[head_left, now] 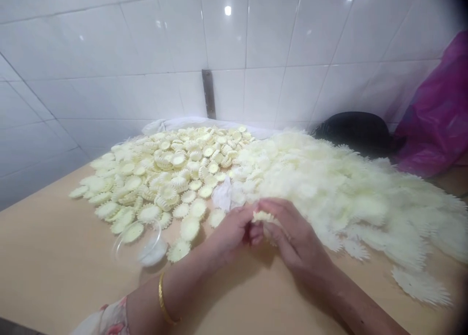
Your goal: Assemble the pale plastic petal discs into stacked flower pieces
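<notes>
My left hand (230, 230) and my right hand (292, 235) meet near the table's middle, both pinched on one small pale-yellow frilled piece (263, 217). To the left lies a spread of finished round fluted pieces (164, 179), several stacked. To the right spreads a fluffy heap of flat fringed pale pieces (329, 184). A gold bangle (163, 301) circles my left wrist.
A small clear bowl (141, 249) with something white in it stands left of my left forearm. A crumpled white bit (222, 196) lies between the two piles. A black bag (356, 130) and magenta plastic bag (437, 115) sit at the back right. White tiled wall (256, 57) behind the wooden table (54, 257).
</notes>
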Demonstrator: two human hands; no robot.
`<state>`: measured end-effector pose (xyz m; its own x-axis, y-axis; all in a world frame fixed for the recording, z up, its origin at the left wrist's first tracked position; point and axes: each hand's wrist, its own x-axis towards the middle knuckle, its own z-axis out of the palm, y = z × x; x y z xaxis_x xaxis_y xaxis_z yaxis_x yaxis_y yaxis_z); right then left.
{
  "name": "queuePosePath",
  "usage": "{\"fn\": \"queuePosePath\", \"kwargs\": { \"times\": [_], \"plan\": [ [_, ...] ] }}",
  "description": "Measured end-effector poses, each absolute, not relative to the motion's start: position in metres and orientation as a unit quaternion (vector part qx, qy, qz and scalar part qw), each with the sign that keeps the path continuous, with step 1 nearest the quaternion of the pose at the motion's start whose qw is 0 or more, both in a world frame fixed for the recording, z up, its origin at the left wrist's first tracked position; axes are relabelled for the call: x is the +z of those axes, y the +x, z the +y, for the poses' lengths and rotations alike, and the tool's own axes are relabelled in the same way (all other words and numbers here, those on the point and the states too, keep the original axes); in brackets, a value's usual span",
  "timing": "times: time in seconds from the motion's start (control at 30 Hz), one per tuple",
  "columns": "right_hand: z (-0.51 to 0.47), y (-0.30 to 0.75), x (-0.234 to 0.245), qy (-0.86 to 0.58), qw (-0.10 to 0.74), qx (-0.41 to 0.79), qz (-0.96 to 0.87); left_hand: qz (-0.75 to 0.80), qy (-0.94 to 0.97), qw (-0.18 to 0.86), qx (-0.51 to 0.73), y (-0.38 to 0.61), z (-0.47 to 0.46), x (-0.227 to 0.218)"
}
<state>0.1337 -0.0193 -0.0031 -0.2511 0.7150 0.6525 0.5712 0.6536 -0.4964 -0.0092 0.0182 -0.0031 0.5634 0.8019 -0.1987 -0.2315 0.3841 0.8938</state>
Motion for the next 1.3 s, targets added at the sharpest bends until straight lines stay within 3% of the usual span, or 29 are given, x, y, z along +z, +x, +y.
{"fn": "queuePosePath", "kwargs": {
  "times": [0.1,0.2,0.33,0.53,0.9,1.13,1.3],
  "plan": [
    [-0.023,0.133,0.0,-0.431,0.456,0.108,-0.771,0.384,0.476,0.712,0.345,-0.01,0.018,-0.003],
    [-0.026,0.132,0.007,-0.482,0.429,0.237,-0.726,0.411,0.53,0.64,0.374,-0.014,0.018,0.0],
    [-0.026,0.133,0.013,-0.487,0.43,0.42,-0.634,0.341,0.568,0.674,0.326,-0.018,0.016,0.005],
    [-0.024,0.134,0.013,-0.475,0.411,0.512,-0.587,0.315,0.549,0.69,0.351,-0.018,0.018,0.003],
    [-0.025,0.139,0.015,-0.47,0.376,0.497,-0.625,0.351,0.491,0.732,0.316,-0.019,0.016,0.0],
    [-0.027,0.129,0.003,-0.545,0.423,0.303,-0.657,0.404,0.528,0.648,0.372,-0.012,0.01,0.004],
    [-0.023,0.126,-0.001,-0.506,0.426,0.341,-0.668,0.409,0.527,0.617,0.418,-0.008,0.006,0.004]
  ]
}}
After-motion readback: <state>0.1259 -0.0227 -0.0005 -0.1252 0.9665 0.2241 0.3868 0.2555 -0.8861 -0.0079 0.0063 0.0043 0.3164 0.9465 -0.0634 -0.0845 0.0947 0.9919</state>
